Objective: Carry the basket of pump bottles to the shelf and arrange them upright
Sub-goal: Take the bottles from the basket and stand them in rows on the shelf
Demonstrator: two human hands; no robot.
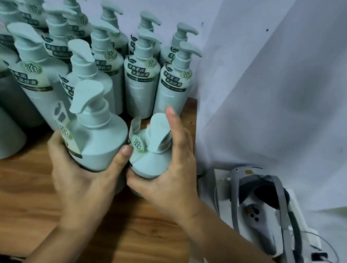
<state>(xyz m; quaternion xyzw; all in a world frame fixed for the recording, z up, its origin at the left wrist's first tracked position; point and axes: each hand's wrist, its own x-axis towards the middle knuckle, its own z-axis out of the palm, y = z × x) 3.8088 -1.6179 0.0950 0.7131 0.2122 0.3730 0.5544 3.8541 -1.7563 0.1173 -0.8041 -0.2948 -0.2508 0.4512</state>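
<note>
Gripping one pale-green plastic pump bottle in left hand, second bottle in right hand, I risked toppling crowded upright rows.

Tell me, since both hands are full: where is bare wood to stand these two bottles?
Most open: the front wood left of the left hand, before the big left-edge bottle. A narrow strip lies at the right edge between the rightmost standing bottle and the right hand. The back and left are packed with upright bottles.
</note>
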